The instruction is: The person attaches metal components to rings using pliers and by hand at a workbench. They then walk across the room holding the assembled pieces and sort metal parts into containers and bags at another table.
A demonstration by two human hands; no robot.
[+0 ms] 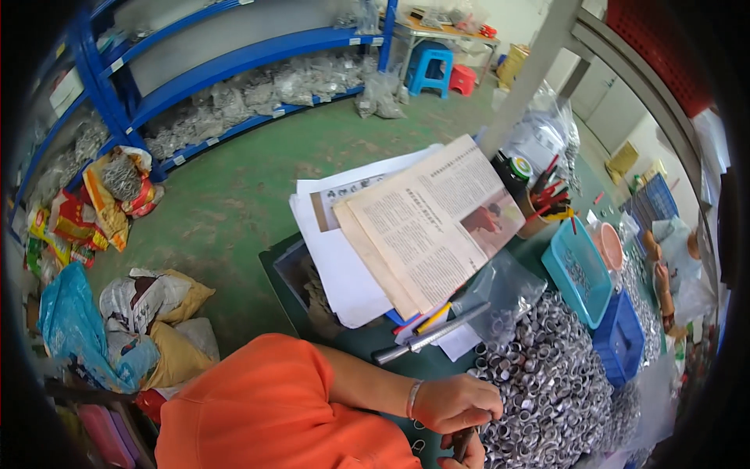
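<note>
My left hand [455, 404], with a band round its wrist and an orange sleeve above, is closed at the near edge of a heap of grey metal rings [547, 383]. Its fingertips pinch something too small or too hidden to name. Just below it is my right hand [467, 456], mostly cut off by the lower edge. Its fingers are closed round a short dark piece [462, 442], which looks like part of a hand tool; its kind does not show. A few loose rings [418, 446] lie by the orange sleeve. Beyond my left hand rests a tapered metal rod [430, 334].
Newspaper [430, 223] and white sheets lie across the table. Right of them stand a pen holder [539, 215], a turquoise basket [576, 270] and a blue basket [619, 338]. A grey post [531, 78] rises behind. Sacks [156, 313] and blue shelves [250, 74] are at left.
</note>
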